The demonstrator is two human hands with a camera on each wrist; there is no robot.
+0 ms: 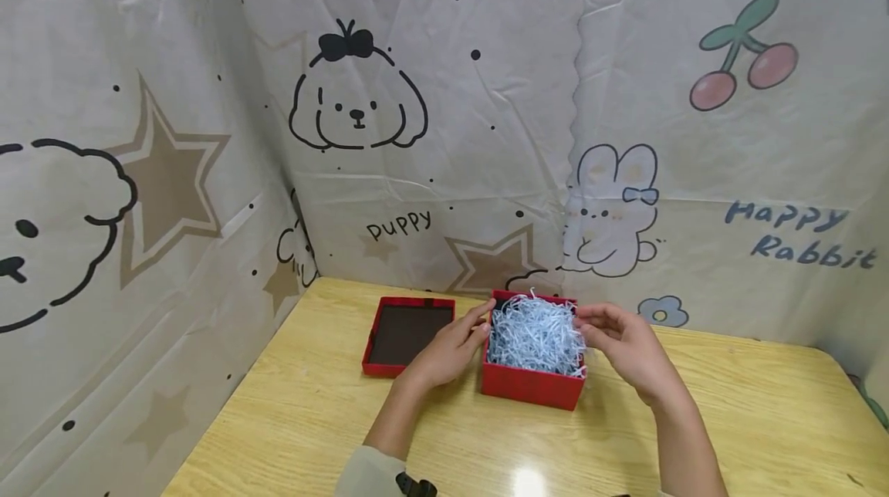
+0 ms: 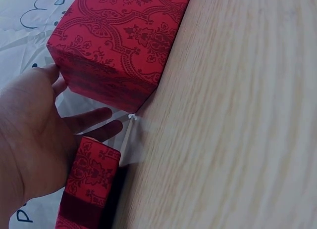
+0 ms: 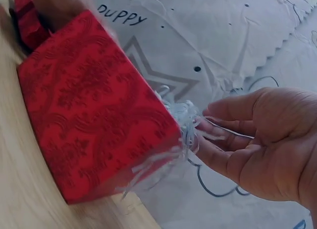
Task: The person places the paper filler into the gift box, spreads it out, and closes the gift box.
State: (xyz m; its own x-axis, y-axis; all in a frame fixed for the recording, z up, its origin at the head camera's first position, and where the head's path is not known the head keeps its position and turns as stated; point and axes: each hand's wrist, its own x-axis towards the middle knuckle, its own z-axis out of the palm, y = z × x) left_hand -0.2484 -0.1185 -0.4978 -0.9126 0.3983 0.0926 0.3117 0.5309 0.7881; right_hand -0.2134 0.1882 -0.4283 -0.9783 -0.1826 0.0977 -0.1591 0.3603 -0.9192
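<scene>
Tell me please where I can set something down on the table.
The table is bare on the right, between the right forearm and the cloth, and in front of the red box, between the forearms. It is crowded left of the box, where the left hand lies between it and the shallow red lid.

You have room over the desk (image 1: pixel 486 451) before the red box (image 1: pixel 531 389) and beyond your right hand (image 1: pixel 628 346), but your left hand (image 1: pixel 447 350) and the shallow lid (image 1: pixel 385 370) crowd the box's left and printed cloth (image 1: pixel 500 173) bars the back.
</scene>
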